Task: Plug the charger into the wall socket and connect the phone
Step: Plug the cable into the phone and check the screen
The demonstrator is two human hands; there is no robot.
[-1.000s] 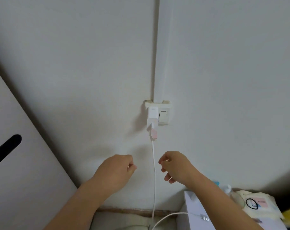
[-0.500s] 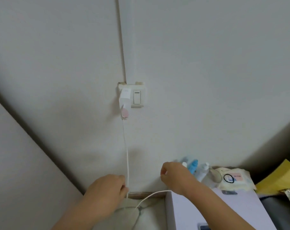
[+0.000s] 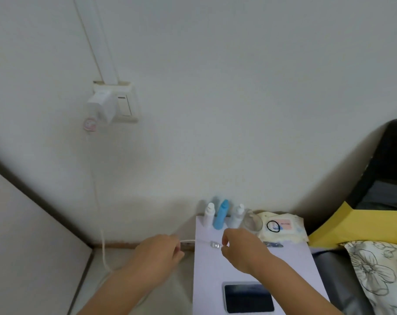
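Charger: seated in the wall socket, cable hanging down to the floor.
Phone: flat on the desk, screen up, near the desk's front edge.
Left hand: fingers closed around the cable beside the desk edge.
Right hand: fingers pinched on the cable's free end, by the connector.
Advice: feed slack with the left, turn the connector toward the phone's port, push straight in, steadying the phone.
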